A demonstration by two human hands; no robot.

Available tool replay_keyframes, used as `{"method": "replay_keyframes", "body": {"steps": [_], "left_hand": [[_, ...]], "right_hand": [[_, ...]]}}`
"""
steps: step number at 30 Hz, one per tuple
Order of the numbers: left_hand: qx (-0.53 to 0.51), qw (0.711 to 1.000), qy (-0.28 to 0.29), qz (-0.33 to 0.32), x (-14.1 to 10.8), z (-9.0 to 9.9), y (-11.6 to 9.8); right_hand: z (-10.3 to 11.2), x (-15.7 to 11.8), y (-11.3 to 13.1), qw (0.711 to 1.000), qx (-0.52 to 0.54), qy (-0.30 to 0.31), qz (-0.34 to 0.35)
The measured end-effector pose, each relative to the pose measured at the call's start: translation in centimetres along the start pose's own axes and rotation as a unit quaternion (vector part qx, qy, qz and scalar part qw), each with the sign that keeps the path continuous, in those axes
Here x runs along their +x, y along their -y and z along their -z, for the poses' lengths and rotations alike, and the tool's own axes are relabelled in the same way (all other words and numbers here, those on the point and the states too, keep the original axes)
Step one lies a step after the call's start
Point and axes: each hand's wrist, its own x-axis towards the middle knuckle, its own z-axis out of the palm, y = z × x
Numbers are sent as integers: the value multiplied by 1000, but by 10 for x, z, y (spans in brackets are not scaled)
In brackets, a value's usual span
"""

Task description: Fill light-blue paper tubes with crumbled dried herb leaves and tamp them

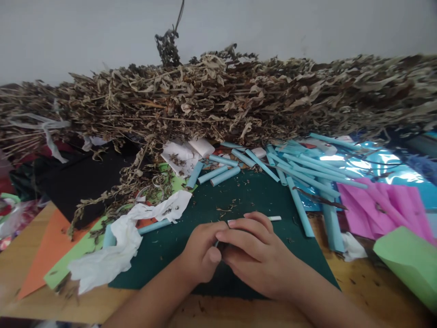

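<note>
Wooden tabletop (211, 314) supports a dark green sheet (153, 259) in front of you. Your left hand (202, 250) and right hand (254, 255) meet over its near part, fingers curled inward. A small dark item (222, 246) sits between them, mostly hidden; its identity and the exact grip of each hand cannot be told. A short white stick (275, 218) projects from behind your right fingers. To the left, crumpled white tissue (126, 237) overlaps the sheet. Beyond your hands, short blue paper tubes (225, 176) lie at the sheet's far edge; longer tubes (314, 171) pile to the right, near pink paper (385, 207). Dried plants (218, 100) span the background before a grey wall (290, 27).
</note>
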Motion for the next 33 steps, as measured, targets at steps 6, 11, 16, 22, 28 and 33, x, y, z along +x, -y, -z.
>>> {"method": "replay_keyframes", "body": {"steps": [6,11,16,22,28,33], "left_hand": [[-105,993,-47,-18,-2,-9,0],[-152,986,-71,-3,-5,-14,3],[-213,968,-91,92,-6,-12,4],[-230,968,-72,74,-4,-8,6],[-233,968,-67,67,-5,-6,8],[-225,971,-57,59,-5,-4,8]], "right_hand": [[2,7,6,996,69,10,-50],[6,9,8,994,95,24,-51],[12,9,-42,978,-50,110,-173],[3,14,-142,860,-293,171,-380],[-9,11,-162,837,-339,240,-356],[-12,10,-172,820,-348,268,-368]]}}
